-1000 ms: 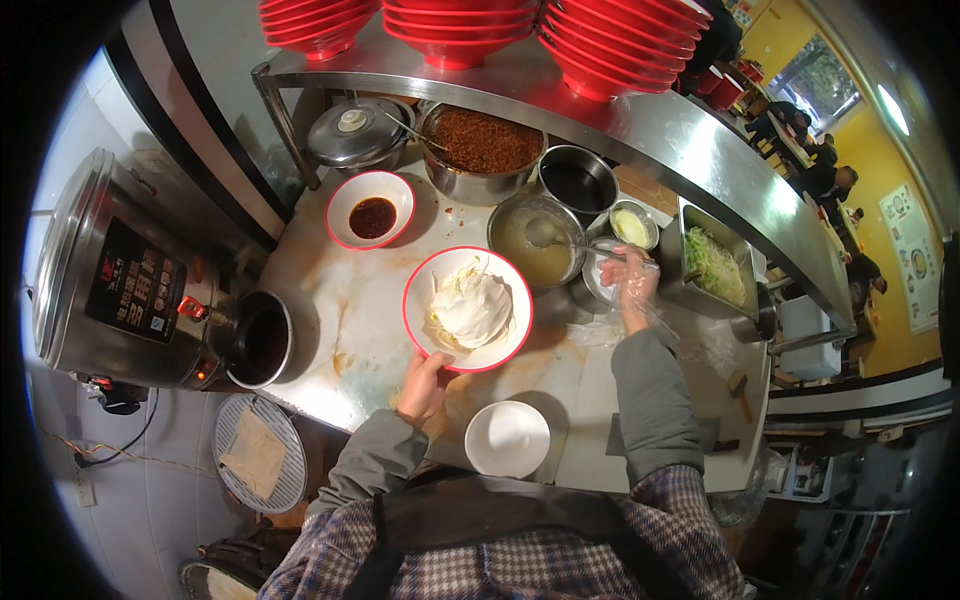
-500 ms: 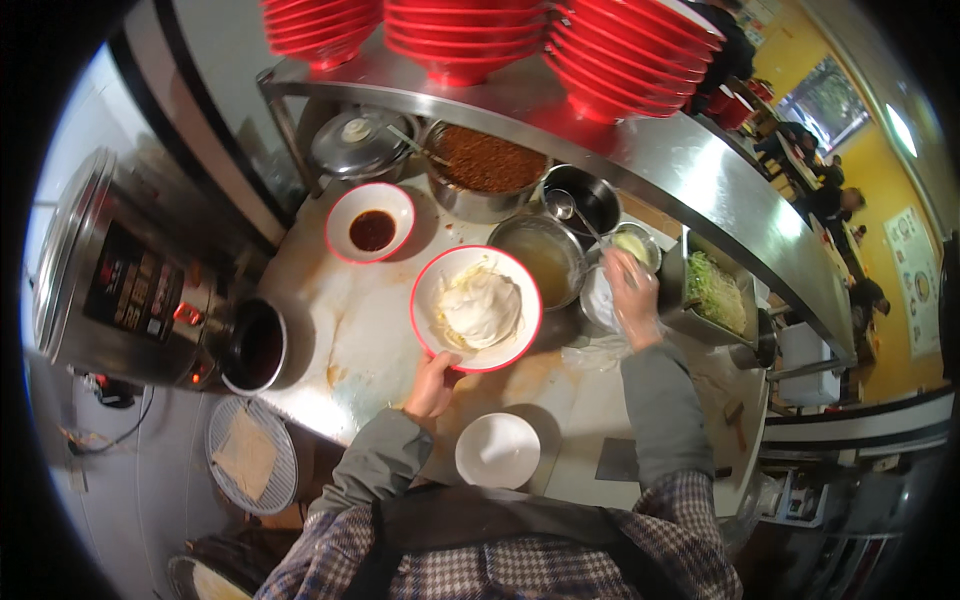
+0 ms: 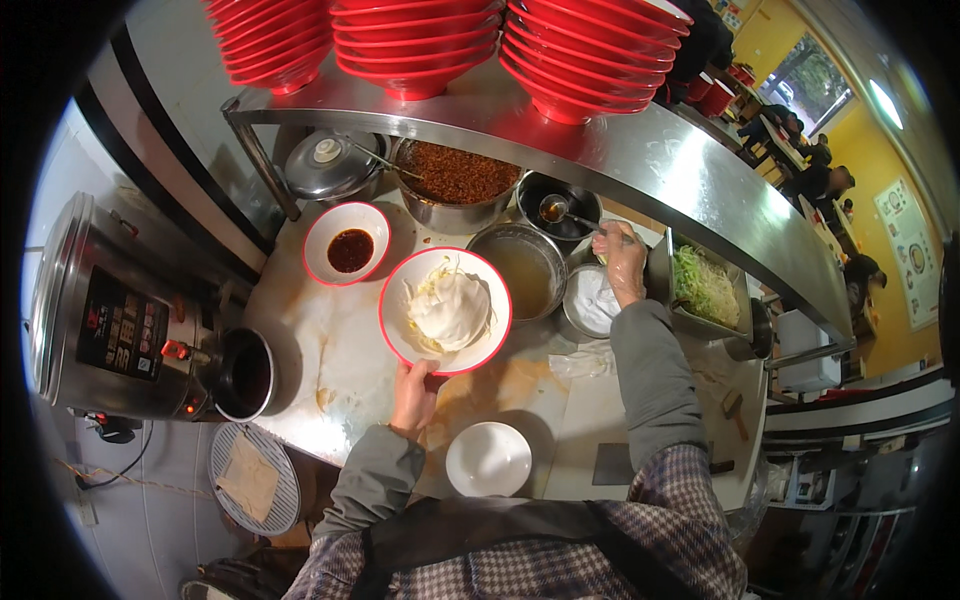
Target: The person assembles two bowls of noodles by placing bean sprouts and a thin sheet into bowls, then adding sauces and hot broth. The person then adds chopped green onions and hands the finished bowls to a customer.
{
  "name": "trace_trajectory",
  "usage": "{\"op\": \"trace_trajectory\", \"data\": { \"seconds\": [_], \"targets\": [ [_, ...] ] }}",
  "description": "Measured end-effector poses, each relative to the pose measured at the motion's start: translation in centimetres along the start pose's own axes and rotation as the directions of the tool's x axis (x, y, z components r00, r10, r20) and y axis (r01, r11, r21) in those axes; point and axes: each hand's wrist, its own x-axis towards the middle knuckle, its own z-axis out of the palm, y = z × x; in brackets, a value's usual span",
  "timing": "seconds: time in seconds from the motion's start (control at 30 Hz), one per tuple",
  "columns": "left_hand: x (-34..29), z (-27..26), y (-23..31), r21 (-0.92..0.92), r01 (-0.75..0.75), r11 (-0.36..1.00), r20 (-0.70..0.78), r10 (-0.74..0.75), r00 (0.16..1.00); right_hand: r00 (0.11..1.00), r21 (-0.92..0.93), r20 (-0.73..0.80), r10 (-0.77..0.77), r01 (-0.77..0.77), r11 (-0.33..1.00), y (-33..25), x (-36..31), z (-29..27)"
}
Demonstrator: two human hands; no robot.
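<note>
My left hand grips the near rim of a red-rimmed white bowl. Inside it lies a smooth white mound, its kind unclear, over pale sprouts. My right hand is closed round the handle of a ladle. The ladle's head, with some brownish liquid in it, is in a dark pot at the back. In front of that pot is a metal pot of cloudy liquid. Below my right hand stands a round container of white stuff.
A metal shelf with stacked red bowls overhangs the back. Beneath it sit a pot of chili-coloured sauce and a lidded pot. Also around are a bowl with dark sauce, shredded greens, a white bowl and a steel urn.
My right hand has moved farther back over the containers. The ladle's head, still at the dark pot, now shows brownish liquid. The whole view has shifted slightly.
</note>
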Motion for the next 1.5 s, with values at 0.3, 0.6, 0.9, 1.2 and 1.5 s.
{"op": "trace_trajectory", "data": {
  "seconds": [0.3, 0.6, 0.9, 1.2, 1.5],
  "targets": [
    [1.0, -0.6, -1.0, -0.048, -0.070, 0.996, -0.110, 0.064, 0.992, 0.981, 0.157, 0.185, -0.064, 0.035, 0.987, -7.9, -9.9, -1.1],
    [1.3, -3.1, 0.6, -0.059, -0.082, 0.995, -0.141, 0.073, 0.987, 0.441, -0.363, 0.876, -0.197, 0.870, 0.335, -5.1, -12.1, 2.7],
    [0.6, -7.2, 2.9, -0.071, -0.174, 0.982, -0.128, 0.164, 0.978, 0.624, -0.378, 0.744, -0.237, 0.686, 0.622, -9.6, 2.4, 29.9],
    [0.6, -8.1, 4.0, -0.068, -0.140, 0.988, -0.176, 0.126, 0.976, 0.785, -0.586, 0.619, -0.033, 0.489, 0.646, -6.7, 10.0, 36.1],
    [5.1, -6.3, 2.7, -0.065, -0.108, 0.992, -0.074, 0.103, 0.992, 0.450, -0.194, 0.700, -0.555, 0.868, 0.458, -5.6, 3.6, 14.7]
  ]
}}
